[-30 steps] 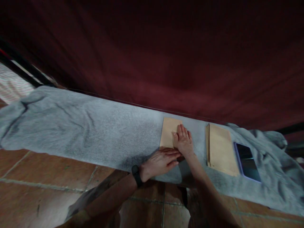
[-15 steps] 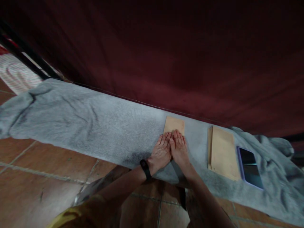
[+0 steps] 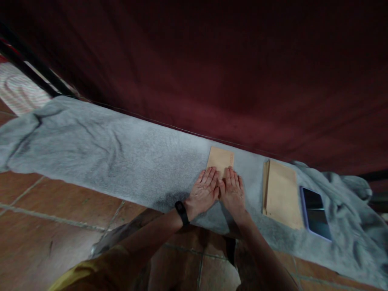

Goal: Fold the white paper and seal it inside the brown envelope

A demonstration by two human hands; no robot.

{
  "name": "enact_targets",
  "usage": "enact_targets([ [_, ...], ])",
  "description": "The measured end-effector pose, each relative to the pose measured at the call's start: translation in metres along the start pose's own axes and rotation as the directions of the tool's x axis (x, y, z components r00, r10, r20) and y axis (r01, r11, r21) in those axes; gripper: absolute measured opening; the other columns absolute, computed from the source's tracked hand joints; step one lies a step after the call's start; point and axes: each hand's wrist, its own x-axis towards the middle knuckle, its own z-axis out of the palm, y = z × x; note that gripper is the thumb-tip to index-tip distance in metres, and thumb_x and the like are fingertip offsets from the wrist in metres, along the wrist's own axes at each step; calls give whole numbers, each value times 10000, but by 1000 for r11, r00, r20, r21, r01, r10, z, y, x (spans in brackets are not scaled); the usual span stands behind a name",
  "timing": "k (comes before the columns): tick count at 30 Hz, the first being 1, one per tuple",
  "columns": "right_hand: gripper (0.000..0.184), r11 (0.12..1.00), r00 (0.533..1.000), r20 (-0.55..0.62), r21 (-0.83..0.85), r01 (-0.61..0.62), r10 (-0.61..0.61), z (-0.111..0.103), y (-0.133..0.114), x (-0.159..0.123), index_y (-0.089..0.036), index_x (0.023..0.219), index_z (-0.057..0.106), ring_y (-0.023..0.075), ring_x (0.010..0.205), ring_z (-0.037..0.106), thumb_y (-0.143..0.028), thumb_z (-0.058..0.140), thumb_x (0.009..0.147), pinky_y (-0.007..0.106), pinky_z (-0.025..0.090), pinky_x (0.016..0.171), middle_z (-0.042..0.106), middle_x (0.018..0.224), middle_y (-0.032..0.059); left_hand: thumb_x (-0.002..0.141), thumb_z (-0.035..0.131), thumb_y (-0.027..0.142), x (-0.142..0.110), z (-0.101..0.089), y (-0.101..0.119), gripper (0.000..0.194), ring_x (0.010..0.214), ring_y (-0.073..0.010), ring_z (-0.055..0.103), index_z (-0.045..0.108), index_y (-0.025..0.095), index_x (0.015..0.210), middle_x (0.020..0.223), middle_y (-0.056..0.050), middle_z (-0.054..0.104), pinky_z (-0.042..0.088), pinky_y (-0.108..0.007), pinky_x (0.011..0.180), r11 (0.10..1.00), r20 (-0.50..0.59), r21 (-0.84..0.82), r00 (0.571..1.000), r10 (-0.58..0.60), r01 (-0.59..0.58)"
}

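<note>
A small tan paper envelope (image 3: 220, 157) lies flat on the grey cloth (image 3: 145, 153), with a short row of reddish marks near its top right corner. My left hand (image 3: 204, 190) rests palm down over the envelope's lower left part, fingers stretched out. Beside it, my right hand (image 3: 233, 193) lies flat over the lower right part, its fingers straight. A narrow gap separates the fingers of both hands. The envelope's lower end is hidden under them. A black band (image 3: 182, 213) circles my left wrist.
To the right lies a stack of tan envelopes (image 3: 283, 194), and beside it a phone (image 3: 317, 214) in a purple case. The cloth is bunched at its right end. Dark red fabric (image 3: 194, 81) rises behind; brown tiles (image 3: 60, 202) cover the floor in front.
My hands have moved apart a little and slid slightly toward me, so more of the envelope shows between the fingers. The whole view has shifted slightly.
</note>
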Motion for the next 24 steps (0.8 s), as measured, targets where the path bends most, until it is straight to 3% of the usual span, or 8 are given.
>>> enact_targets([
  [6, 566, 1000, 999, -25, 6, 22, -22, -2, 4, -3, -51, 1549, 353, 324, 1481, 357, -341, 307, 1065, 551, 267, 1184, 361, 1599, 246, 1000, 365, 305, 1, -2, -2, 610, 1538, -262, 254, 314, 57, 1555, 1624, -180, 343, 235, -471, 1261, 998, -46, -6, 997, -55, 55],
  [10, 593, 1000, 998, -50, 10, -26, 27, -4, 4, -4, -38, 1555, 331, 319, 1451, 403, -367, 333, 1061, 546, 278, 1180, 385, 1583, 256, 980, 382, 301, 1, -3, -4, 656, 1532, -263, 270, 262, 56, 1576, 1621, -185, 345, 251, -475, 1254, 994, -84, 8, 991, -104, 105],
  [17, 545, 1000, 997, -68, 4, -27, 27, -6, 3, -5, -56, 1523, 399, 304, 1439, 426, -342, 309, 1068, 537, 283, 1175, 450, 1547, 244, 994, 371, 293, 8, -12, -1, 575, 1516, -284, 310, 410, 27, 1503, 1583, -194, 412, 206, -497, 1268, 984, -39, 44, 985, -169, 171],
  [20, 511, 1000, 998, -57, 0, -13, 13, -9, 5, -2, -50, 1497, 441, 312, 1438, 431, -282, 307, 1062, 546, 285, 1178, 474, 1530, 244, 1016, 347, 286, 19, -15, -1, 547, 1509, -288, 324, 449, 5, 1473, 1554, -209, 451, 196, -493, 1272, 988, -35, 49, 989, -144, 146],
  [24, 480, 1000, 1000, 22, 9, -10, 10, -13, 7, 9, -90, 1464, 502, 278, 1463, 405, -196, 291, 1046, 522, 276, 1197, 461, 1552, 205, 1024, 325, 250, 35, -11, -2, 539, 1524, -258, 293, 419, 26, 1505, 1600, -175, 393, 213, -446, 1272, 998, 1, 23, 998, -64, 64],
])
